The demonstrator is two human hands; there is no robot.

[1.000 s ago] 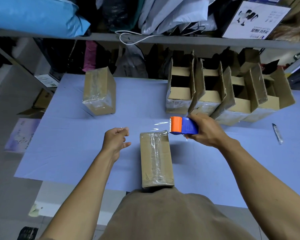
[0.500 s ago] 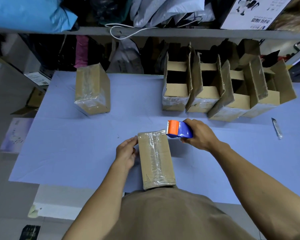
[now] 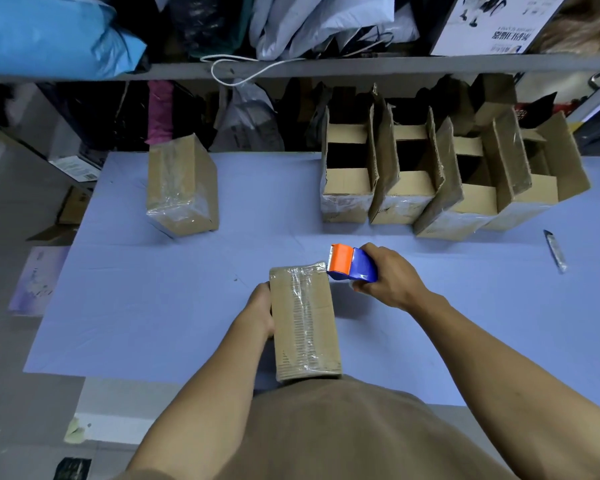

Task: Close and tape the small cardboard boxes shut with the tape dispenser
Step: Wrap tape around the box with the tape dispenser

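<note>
While the left hand (image 3: 260,311) lies flat against the left side of the taped box (image 3: 303,322), fingers straight along its wall, the right hand (image 3: 388,277) grips the blue-and-orange tape dispenser (image 3: 350,268), fingers curled round its body, with the orange end touching the box's far right corner. Beyond that grip stand four open boxes (image 3: 347,181) in a row, and far to its left one sealed box (image 3: 182,187). Right of it lies what may be a utility knife (image 3: 555,251).
</note>
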